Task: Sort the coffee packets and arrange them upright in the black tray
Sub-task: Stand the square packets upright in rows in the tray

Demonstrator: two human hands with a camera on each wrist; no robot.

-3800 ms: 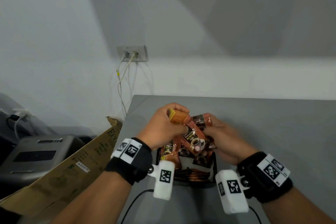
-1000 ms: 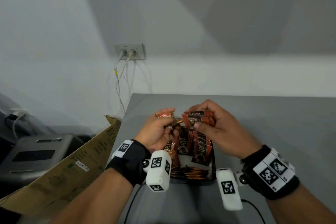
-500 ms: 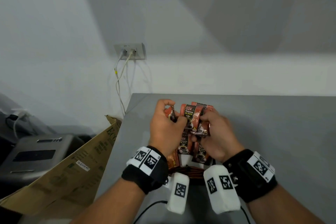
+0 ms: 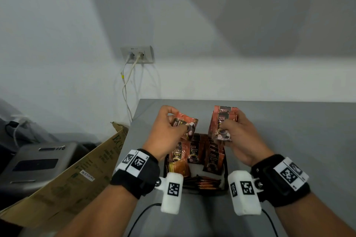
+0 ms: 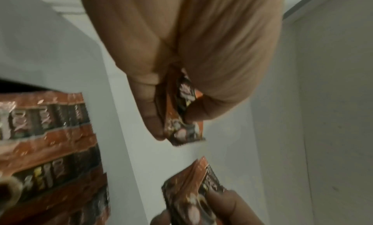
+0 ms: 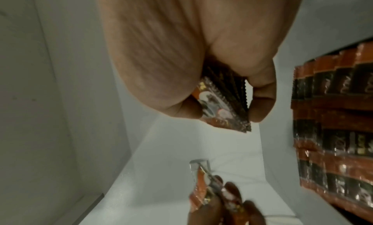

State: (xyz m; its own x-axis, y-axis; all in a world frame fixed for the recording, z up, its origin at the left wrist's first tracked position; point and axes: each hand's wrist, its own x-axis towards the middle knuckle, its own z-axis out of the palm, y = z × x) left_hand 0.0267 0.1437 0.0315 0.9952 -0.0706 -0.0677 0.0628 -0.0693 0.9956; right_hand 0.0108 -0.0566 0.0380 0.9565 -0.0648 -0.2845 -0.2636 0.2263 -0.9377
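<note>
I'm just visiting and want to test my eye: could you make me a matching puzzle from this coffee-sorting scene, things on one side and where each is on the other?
Things:
1. single packet
2. stack of packets
3. black tray
4. cardboard box

Places:
A. on the grey table, below both hands
B. pinched in the left hand
C. beside the table, on the left
D. gripped in the right hand

Pairs: 1-B, 2-D, 3-A, 4-C

A grey table (image 4: 279, 140) stands against the white wall. The black tray (image 4: 225, 167) sits directly on it near its left edge, with coffee packets (image 4: 194, 152) standing inside. Two dark cables (image 4: 142, 215) trail across the near surface.
</note>
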